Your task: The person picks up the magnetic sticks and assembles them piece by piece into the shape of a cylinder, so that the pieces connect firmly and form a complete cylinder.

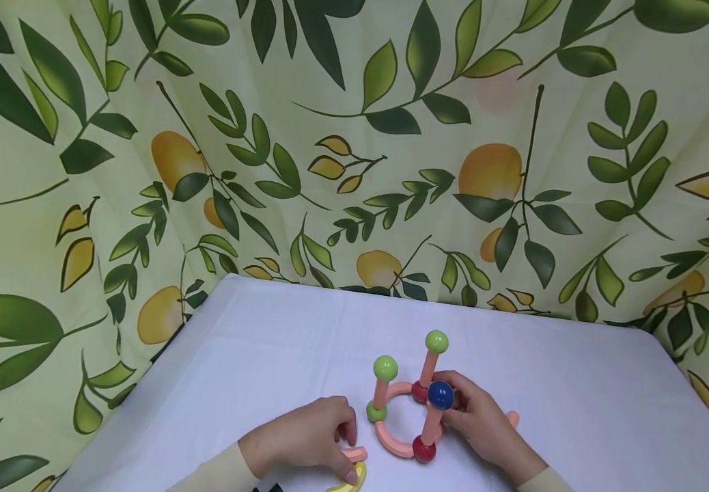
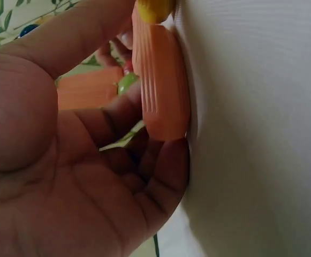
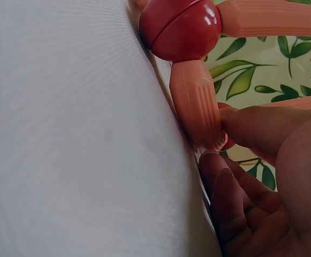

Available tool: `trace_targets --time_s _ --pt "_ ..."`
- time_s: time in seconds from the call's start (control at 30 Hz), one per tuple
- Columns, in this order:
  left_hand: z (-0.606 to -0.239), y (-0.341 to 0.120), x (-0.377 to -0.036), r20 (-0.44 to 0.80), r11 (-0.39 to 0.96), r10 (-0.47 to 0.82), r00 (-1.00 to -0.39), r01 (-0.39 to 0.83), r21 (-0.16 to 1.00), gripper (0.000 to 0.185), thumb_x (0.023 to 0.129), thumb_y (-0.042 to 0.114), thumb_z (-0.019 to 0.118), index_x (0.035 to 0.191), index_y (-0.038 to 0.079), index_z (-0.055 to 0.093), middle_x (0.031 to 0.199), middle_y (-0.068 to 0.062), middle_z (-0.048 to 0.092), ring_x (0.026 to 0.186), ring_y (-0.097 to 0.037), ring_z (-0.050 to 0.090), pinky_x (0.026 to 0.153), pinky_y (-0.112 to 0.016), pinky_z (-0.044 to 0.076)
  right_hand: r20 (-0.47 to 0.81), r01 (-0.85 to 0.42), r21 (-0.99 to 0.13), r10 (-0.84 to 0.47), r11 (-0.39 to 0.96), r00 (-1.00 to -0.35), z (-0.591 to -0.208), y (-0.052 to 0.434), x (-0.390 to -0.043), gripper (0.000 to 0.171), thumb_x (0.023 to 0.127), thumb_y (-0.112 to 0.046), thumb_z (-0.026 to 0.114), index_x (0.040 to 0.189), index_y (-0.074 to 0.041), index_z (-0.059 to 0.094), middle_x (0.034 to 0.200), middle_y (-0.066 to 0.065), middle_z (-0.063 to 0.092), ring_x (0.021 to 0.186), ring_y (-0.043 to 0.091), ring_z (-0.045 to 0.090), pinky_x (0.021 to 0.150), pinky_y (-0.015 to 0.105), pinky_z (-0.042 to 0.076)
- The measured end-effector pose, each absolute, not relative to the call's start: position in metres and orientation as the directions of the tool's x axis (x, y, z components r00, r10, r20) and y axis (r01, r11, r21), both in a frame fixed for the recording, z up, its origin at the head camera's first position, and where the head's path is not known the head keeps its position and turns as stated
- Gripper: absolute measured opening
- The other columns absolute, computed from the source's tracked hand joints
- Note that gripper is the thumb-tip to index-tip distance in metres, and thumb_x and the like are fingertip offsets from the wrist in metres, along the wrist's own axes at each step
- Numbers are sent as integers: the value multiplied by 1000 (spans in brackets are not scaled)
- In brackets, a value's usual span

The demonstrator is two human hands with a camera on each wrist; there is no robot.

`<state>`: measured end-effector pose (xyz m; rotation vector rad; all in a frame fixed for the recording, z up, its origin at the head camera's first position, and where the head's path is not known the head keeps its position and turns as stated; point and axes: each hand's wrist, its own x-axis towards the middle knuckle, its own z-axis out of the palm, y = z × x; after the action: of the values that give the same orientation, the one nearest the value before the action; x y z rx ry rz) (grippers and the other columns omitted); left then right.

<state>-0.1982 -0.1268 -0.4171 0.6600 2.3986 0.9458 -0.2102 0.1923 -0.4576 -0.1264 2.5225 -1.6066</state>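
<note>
A ring of pink curved building sticks [image 1: 393,443] and balls lies on the table. Three straight pink sticks rise from it, two topped by light green balls [image 1: 385,368] and one by a blue ball [image 1: 440,395]. At the ring's right side my right hand [image 1: 486,427] holds a curved stick [image 3: 198,107] beside a red ball [image 3: 182,27], thumb on one side and fingers on the other. My left hand [image 1: 308,434] has thumb and curled fingers around a loose pink curved stick [image 2: 166,80]. Its thumb is against a yellow curved stick [image 1: 354,478].
Another pink piece [image 1: 513,417] shows beyond the right hand, partly hidden by it. A white cloth covers the table [image 1: 281,335]. Behind it hangs a leaf-and-fruit patterned curtain [image 1: 342,225]. Something small and black [image 1: 274,488] shows at the lower edge by the left wrist.
</note>
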Motion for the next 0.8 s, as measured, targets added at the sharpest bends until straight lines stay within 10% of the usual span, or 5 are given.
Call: trace_targets --time_s 0.43,0.8 --pt "-415 -134 -203 -101 604 638 -763 415 681 18 93 4 75 88 21 74 72 18 56 68 1 51 65 -20 44 -55 -31 -908 -193 417 -980 -458 193 -209 45 95 4 79 137 -10 69 103 6 66 88 27 59 74 30 53" --pt "-417 -149 -243 -167 404 390 -906 6 915 18 102 19 80 115 7 78 90 -8 75 76 -20 66 70 -34 55 -63 -21 -912 -190 409 -980 -457 194 -209 45 96 4 79 136 -11 69 102 6 65 87 27 58 73 31 52"
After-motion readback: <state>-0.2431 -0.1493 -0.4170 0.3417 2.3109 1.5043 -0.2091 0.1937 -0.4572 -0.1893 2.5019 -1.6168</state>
